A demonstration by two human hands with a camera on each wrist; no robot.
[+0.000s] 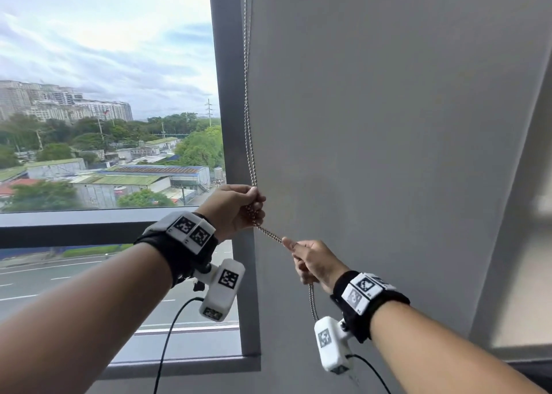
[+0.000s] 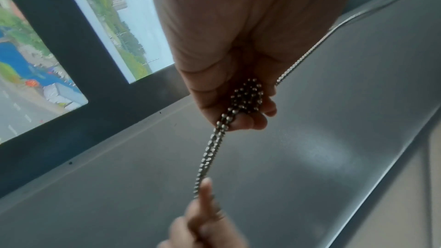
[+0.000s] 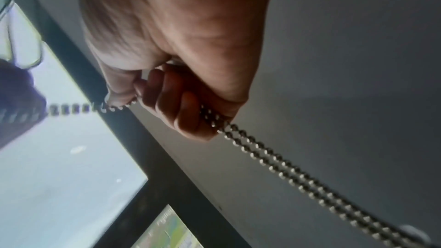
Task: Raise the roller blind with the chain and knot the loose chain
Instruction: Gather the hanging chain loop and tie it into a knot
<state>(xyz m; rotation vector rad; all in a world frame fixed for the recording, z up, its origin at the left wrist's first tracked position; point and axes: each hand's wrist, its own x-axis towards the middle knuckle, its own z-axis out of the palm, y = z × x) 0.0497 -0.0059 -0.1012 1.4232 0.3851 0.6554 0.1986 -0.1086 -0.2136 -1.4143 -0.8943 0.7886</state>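
Observation:
A metal bead chain (image 1: 248, 118) hangs doubled along the dark window frame, beside the grey wall. My left hand (image 1: 239, 207) grips it at sill height, with a bunch of beads (image 2: 248, 95) gathered under the curled fingers. From there both strands run taut down and right (image 1: 270, 234) to my right hand (image 1: 312, 260), which holds them in a fist with the thumb along them. Below the right fist the chain (image 3: 298, 178) hangs on, doubled. No blind fabric shows in any view.
The window (image 1: 104, 124) fills the left, with a horizontal frame bar (image 1: 74, 226) at wrist height. A grey wall (image 1: 388, 124) fills the right. Black cables (image 1: 167, 343) hang from both wrist cameras.

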